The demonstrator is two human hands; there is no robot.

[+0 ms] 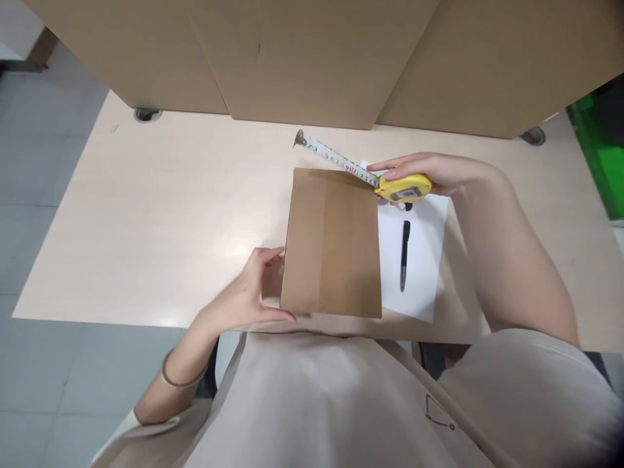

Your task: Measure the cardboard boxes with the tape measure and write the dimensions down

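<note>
A brown cardboard box [331, 244] sits on the light wood table in front of me. My left hand [253, 286] is around its near-left corner, fingers at the left side and thumb along the front edge. In my right hand [433, 170] is a yellow tape measure [404, 188], gripped above the box's far right corner. Its white blade [336, 159] is pulled out part way and slants across the far edge of the box, the metal hook end in the air beyond it.
White paper [424, 260] lies partly under the box's right side, with a black pen [404, 257] on it. A small black object [405, 207] is partly hidden under the tape measure. Tall cardboard panels [312, 58] stand along the table's far edge.
</note>
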